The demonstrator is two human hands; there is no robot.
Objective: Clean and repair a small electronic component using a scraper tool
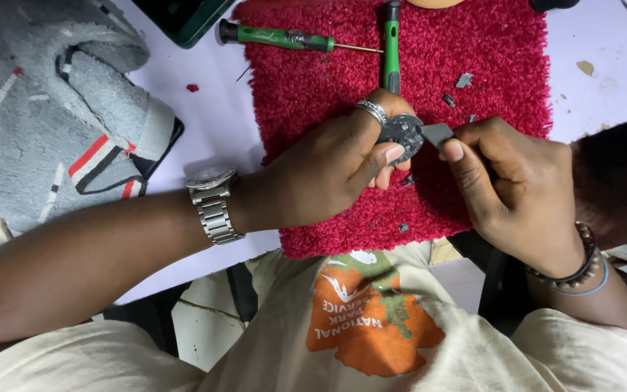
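Round dark disc (400, 135), seemingly a small flat mechanism with pale specks and tiny fittings on its face, sits pinched between thumb and fingers of the left hand (332, 170), just above the near half of the red shaggy mat (488, 65). The right hand (517, 185) is closed tight on a small grey wedge-shaped tool (437, 133), whose tip meets the disc's right edge. Done well, I judge, this calls for a steady left-hand grip and gentle pressure at the rim, so the tip does not skid across the face. Small grey fragments (464, 80) lie scattered on the mat. Farther off rest two green-handled screwdrivers (277, 38), and a grey striped towel (52, 109) lies bundled at the left.
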